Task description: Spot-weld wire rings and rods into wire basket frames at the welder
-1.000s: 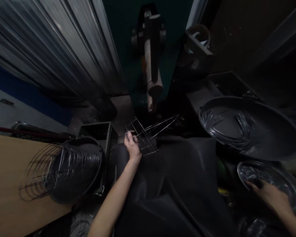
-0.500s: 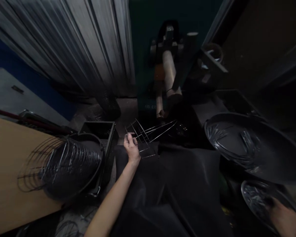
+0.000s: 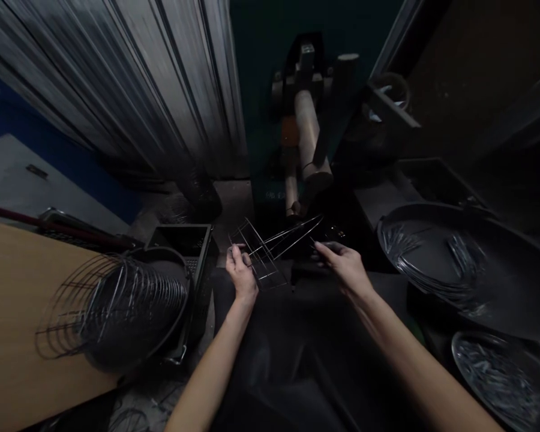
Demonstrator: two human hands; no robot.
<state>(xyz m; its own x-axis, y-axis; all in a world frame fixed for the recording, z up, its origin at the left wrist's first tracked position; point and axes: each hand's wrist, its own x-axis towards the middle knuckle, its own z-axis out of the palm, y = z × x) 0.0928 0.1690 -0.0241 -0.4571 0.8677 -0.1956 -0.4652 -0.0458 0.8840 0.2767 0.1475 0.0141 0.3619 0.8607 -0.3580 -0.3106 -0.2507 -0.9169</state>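
My left hand (image 3: 240,273) grips the left side of a small wire frame (image 3: 270,249) made of thin metal rods, held in front of a machine (image 3: 306,138) with a long cylindrical arm. My right hand (image 3: 344,264) is at the frame's right end, fingers pinched together near the rod tips. Whether it holds a small wire piece cannot be told in the dim light. Dark cloth (image 3: 324,348) covers my lap below both hands.
A stack of round wire rings (image 3: 112,300) lies on a black tub by a wooden board (image 3: 13,324) at left. A black crate (image 3: 184,240) stands behind it. Two round trays of short wires (image 3: 459,258) (image 3: 499,372) sit at right. Corrugated metal sheet (image 3: 117,84) rises behind.
My right hand has left the lower tray at the right and come up to the right end of the wire frame. My left hand has kept its hold on the frame.
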